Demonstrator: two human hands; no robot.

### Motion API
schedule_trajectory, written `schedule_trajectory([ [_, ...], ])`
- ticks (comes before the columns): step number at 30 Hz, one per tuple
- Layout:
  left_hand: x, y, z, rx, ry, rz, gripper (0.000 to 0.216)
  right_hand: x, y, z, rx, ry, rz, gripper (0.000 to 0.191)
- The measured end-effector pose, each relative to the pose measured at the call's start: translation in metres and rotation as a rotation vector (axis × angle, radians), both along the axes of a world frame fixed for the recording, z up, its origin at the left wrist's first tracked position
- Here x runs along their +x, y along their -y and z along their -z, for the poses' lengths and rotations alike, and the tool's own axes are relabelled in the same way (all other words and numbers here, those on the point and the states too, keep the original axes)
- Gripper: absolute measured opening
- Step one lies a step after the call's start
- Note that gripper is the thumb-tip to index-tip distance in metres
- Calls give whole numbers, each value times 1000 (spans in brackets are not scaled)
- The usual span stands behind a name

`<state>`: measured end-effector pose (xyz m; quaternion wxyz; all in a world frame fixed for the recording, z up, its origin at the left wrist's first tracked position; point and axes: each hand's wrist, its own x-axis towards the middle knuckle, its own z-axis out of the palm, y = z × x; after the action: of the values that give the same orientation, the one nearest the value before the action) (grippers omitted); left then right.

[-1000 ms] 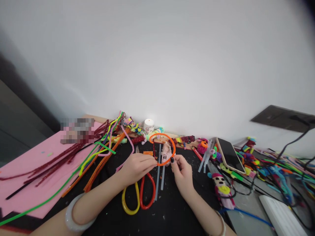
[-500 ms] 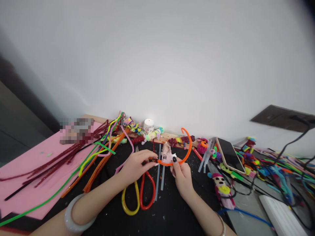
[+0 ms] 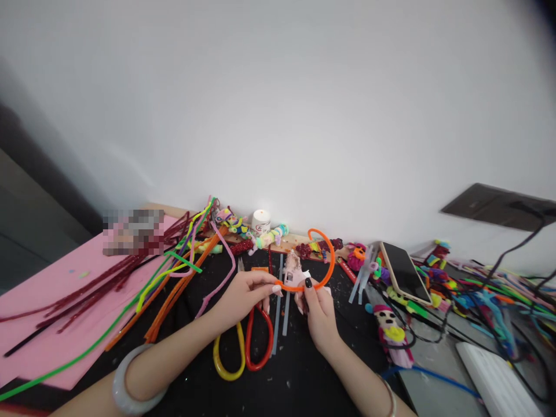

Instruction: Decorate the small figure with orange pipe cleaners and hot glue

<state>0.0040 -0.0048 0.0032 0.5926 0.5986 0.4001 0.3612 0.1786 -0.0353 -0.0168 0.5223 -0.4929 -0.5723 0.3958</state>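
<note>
The black table top (image 3: pixel 304 376) runs under both forearms, with a pink foam sheet (image 3: pixel 47 301) well out beyond the left hand and a sheaf of loose pipe cleaners (image 3: pixel 174 278) lying between that sheet and the hand. Far to the outer side of the right hand a phone (image 3: pixel 403 271) leans among coloured craft scraps. Just beneath the left hand (image 3: pixel 243 292) rest scissors (image 3: pixel 243 347) with one yellow and one red loop, and clear glue sticks (image 3: pixel 277 315) lie between the two hands. The left hand's fingertips are pinched together on the near end of the orange pipe cleaner (image 3: pixel 329 260). The right hand (image 3: pixel 317 307) has thumb and forefinger clamped on the same stem a little further along. A second ago this stem made a closed ring above the hands. Now it has sprung open into a hook that arcs up and away past the right hand, its far end free in the air. A small pale figure (image 3: pixel 293 266) sits just above the right thumb, apparently gripped with the stem.
</note>
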Motion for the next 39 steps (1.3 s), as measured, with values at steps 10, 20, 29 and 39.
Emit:
schedule_trajectory([
  [10, 2, -1, 0, 15, 56, -20, 16, 1, 0, 1, 24, 27, -26, 43],
  [20, 1, 0, 2, 30, 52, -19, 18, 1, -1, 0, 25, 28, -31, 41],
  [29, 1, -2, 3, 6, 46, -23, 18, 1, 0, -2, 20, 52, 1, 43],
  [39, 2, -1, 1, -7, 95, -58, 20, 0, 2, 0, 6, 48, -37, 42],
])
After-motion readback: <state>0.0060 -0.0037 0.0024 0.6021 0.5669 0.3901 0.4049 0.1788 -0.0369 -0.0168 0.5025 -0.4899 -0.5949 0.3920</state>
